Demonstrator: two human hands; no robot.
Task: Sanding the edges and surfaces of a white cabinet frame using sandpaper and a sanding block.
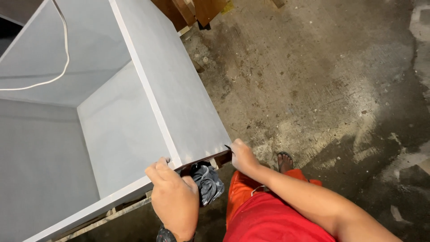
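One grey cabinet [134, 112], open box, filling nine to twelve o'clock. Two hands: left hand [174, 197] at six o'clock, fingers curled over the near top corner; right hand [243, 156] at five o'clock, gripping the lower outer edge. One white cord [62, 67] draped inside. One dark crumpled cloth [208, 181] between hands. Wooden boards [192, 11] at twelve. Stained concrete floor [322, 80] beyond.

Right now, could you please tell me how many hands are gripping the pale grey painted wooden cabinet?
2: the left hand grips its near corner edge; the right hand grips its outer side's lower corner.
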